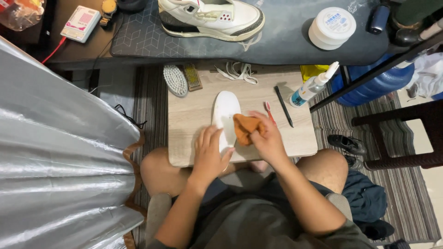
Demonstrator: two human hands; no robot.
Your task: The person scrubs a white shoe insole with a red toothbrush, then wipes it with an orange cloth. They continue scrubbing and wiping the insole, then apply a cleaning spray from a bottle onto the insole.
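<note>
My left hand (210, 154) lies flat, fingers spread, pinning the white insole's (224, 117) near end to the small wooden worktop (194, 120). My right hand (266, 138) has fingers closed around an orange cloth (243, 128) pressed on the insole. Beyond: red toothbrush (269, 113), black pen (284, 106), spray bottle (314, 85), white sneaker (210, 17).

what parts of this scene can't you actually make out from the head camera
- Near end of the white insole: covered by the left hand.
- Part of the insole under the orange cloth, bunched in the right hand.
- Top of the white sneaker: cut off by the upper edge.
- Print on the spray bottle and round white tub: too small.
- Left side: blocked by a silver sheet.
</note>
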